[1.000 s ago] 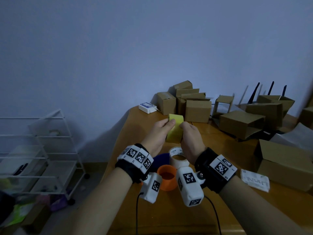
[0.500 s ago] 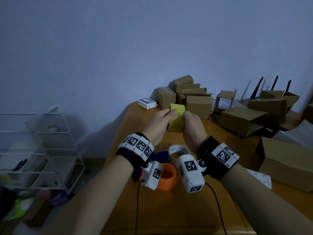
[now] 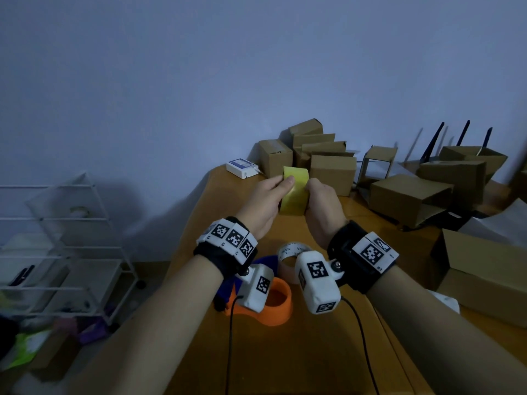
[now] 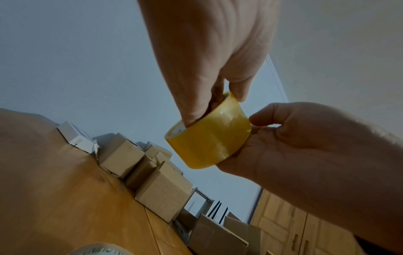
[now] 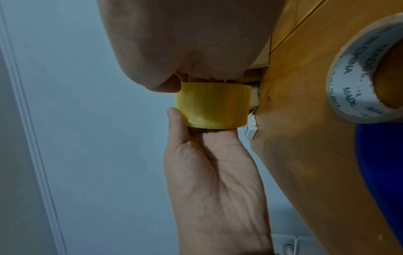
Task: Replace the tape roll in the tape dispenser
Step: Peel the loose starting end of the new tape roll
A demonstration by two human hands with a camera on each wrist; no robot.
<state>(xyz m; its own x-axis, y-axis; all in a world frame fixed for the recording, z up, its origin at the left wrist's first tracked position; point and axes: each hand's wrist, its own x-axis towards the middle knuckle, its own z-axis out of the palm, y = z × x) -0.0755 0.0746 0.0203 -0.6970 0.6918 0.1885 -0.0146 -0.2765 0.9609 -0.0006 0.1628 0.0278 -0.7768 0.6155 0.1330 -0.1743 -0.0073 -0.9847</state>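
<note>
A yellow tape roll (image 3: 295,192) is held in the air above the wooden table (image 3: 313,352) by both hands. My left hand (image 3: 281,185) has fingers in the core and its thumb on the outer face, as the left wrist view shows (image 4: 218,96). My right hand (image 3: 313,186) grips the roll's other side. In the right wrist view the yellow tape roll (image 5: 213,105) sits between the two hands. An orange tape dispenser (image 3: 278,305) lies on the table under my wrists. Beside it are a blue part (image 3: 268,263) and a nearly used-up white-cored roll (image 3: 293,252).
Several brown cardboard boxes (image 3: 332,172) crowd the table's far and right sides. A small white device (image 3: 242,168) lies at the far left corner. A white wire rack (image 3: 71,252) stands on the floor to the left of the table edge.
Both hands have lifted the yellow roll a little higher and farther from me. Their hold on it looks the same. The dispenser and the white-cored roll have stayed on the table.
</note>
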